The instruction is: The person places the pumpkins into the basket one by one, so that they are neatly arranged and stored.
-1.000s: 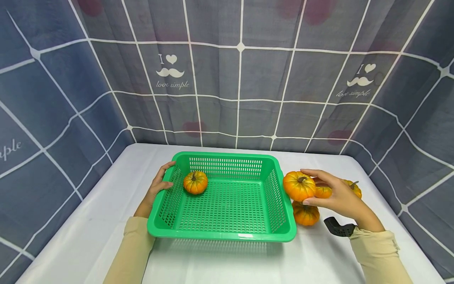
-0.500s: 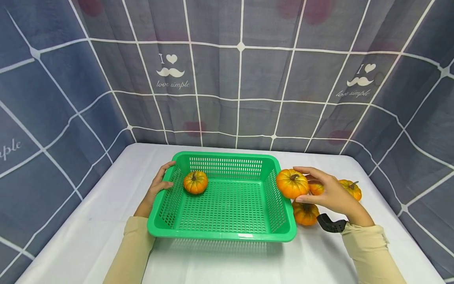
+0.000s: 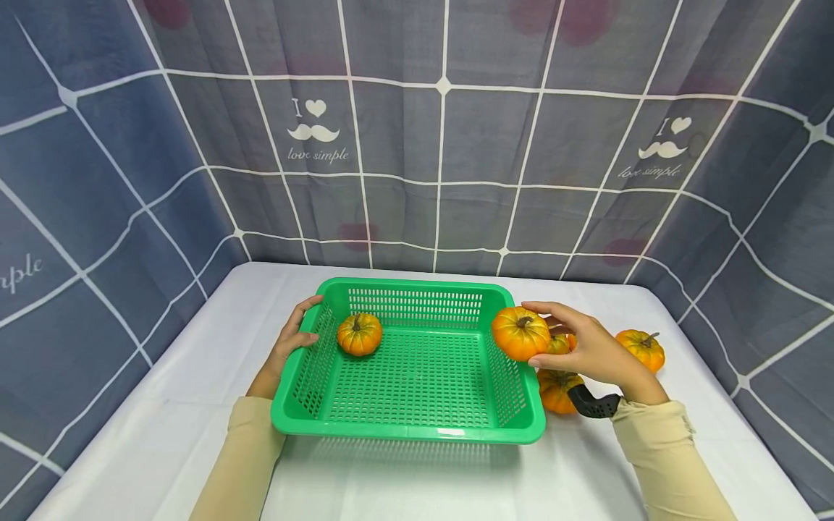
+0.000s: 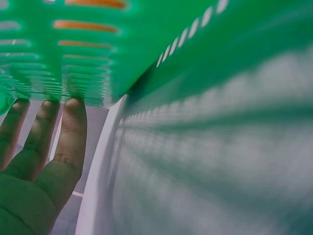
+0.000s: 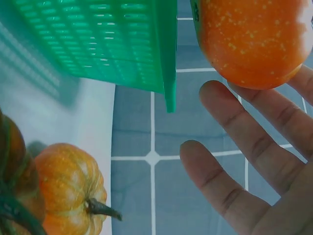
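A green plastic basket (image 3: 417, 383) with slotted walls stands on the white table. My left hand (image 3: 295, 339) grips its left rim, thumb over the edge; in the left wrist view the fingers (image 4: 71, 129) reach up against the outer side. One small orange pumpkin (image 3: 360, 334) sits inside at the left. Thumb and fingertips of my right hand (image 3: 589, 351) hold another small pumpkin (image 3: 521, 334) by its sides, stem up, over the basket's right rim. From the right wrist, its orange underside (image 5: 257, 49) shows above the fingers, level with the basket's edge.
More small pumpkins lie right of the basket: one by its wall (image 3: 555, 394), one partly hidden behind the right hand (image 3: 559, 344), and one farther right (image 3: 641, 349). A grey checked curtain (image 3: 404, 145) encloses the white table (image 3: 391, 485) at the back and sides.
My right hand has carried its pumpkin left, from beside the basket to over the right rim. The left hand and the basket have stayed put.
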### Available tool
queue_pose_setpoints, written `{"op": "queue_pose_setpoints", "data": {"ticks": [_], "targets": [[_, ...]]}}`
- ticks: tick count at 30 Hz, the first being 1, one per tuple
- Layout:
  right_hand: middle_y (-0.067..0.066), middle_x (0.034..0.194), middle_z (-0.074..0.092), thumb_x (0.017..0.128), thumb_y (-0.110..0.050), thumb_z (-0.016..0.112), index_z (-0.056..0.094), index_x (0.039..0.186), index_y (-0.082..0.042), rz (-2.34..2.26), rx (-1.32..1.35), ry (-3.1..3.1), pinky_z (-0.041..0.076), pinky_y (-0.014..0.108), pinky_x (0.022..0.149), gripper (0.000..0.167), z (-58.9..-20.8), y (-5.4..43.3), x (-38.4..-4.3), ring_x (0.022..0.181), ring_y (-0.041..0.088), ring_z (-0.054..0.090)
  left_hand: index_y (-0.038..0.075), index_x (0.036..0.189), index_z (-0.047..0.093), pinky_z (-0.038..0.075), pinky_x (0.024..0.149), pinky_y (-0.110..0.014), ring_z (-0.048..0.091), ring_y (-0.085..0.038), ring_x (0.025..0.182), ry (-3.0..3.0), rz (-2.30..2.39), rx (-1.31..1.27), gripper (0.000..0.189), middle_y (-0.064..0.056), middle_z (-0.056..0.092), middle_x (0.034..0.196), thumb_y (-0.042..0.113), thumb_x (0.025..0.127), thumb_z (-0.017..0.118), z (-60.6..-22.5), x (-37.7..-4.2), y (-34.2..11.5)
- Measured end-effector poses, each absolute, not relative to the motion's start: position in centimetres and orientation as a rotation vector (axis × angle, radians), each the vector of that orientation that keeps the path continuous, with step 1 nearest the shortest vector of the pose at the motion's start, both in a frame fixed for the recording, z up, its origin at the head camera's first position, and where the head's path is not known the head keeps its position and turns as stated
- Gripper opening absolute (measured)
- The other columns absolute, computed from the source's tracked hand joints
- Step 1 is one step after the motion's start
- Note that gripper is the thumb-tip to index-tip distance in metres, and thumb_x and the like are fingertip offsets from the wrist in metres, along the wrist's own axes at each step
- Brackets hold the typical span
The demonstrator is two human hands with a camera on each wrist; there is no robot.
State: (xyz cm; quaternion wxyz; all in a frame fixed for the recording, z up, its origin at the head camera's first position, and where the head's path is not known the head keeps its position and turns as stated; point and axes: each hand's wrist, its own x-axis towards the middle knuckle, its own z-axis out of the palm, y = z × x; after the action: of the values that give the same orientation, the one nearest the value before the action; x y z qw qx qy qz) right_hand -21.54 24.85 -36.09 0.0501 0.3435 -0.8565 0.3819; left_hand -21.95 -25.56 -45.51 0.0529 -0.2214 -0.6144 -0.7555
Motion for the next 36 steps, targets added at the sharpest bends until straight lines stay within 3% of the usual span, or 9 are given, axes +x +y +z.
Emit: {"op": "queue_pose_setpoints", "data": {"ticks": [8,16,24,34,36], "targets": [[0.014,0.148,0.064,0.084,-0.01,0.094,0.06,0.151,-0.004,1.141,1.061,-2.653,0.06,0.045,0.099,0.075,-35.6,24.0,-22.0,0.115,0.023,0.067,0.03,0.147,0.056,0.055,0.098,-0.021,0.063,-0.008,0.124,-1.832,-2.279,-0.753,0.073,0.009,0.06,0.144,-0.011,0.089,0.038,-45.6,-22.0,-25.6],[0.016,0.149,0.062,0.085,-0.009,0.092,0.059,0.151,-0.003,1.14,1.099,-2.674,0.058,0.047,0.102,0.074,-35.0,23.4,-22.7,0.116,0.033,0.068,0.028,0.148,0.055,0.053,0.099,-0.02,0.063,-0.007,0.125,-1.846,-2.259,-0.739,0.072,0.009,0.061,0.144,-0.01,0.09,0.039,-45.5,-22.0,-25.6],[0.015,0.152,0.06,0.088,-0.012,0.091,0.056,0.154,-0.005,1.213,1.059,-2.756,0.053,0.063,0.103,0.075,-34.1,22.4,-23.3,0.123,0.036,0.064,0.028,0.149,0.053,0.051,0.1,-0.019,0.061,-0.006,0.126,-1.884,-2.208,-0.718,0.07,0.01,0.057,0.147,-0.008,0.09,0.041,-45.4,-22.1,-25.6],[0.017,0.149,0.061,0.086,-0.014,0.093,0.057,0.152,-0.005,1.179,1.125,-2.798,0.056,0.061,0.102,0.076,-33.6,20.8,-23.9,0.125,0.041,0.063,0.025,0.149,0.052,0.053,0.1,-0.02,0.062,-0.007,0.125,-1.878,-2.241,-0.693,0.069,0.008,0.059,0.144,-0.007,0.089,0.041,-45.5,-22.0,-25.5],[0.017,0.149,0.061,0.086,-0.015,0.092,0.057,0.152,-0.005,1.164,1.14,-2.804,0.057,0.059,0.1,0.075,-33.4,20.5,-23.9,0.124,0.04,0.062,0.026,0.15,0.052,0.049,0.103,-0.018,0.057,-0.003,0.129,-1.935,-2.162,-0.675,0.069,0.011,0.055,0.146,-0.005,0.089,0.043,-45.5,-22.0,-25.5]]}}
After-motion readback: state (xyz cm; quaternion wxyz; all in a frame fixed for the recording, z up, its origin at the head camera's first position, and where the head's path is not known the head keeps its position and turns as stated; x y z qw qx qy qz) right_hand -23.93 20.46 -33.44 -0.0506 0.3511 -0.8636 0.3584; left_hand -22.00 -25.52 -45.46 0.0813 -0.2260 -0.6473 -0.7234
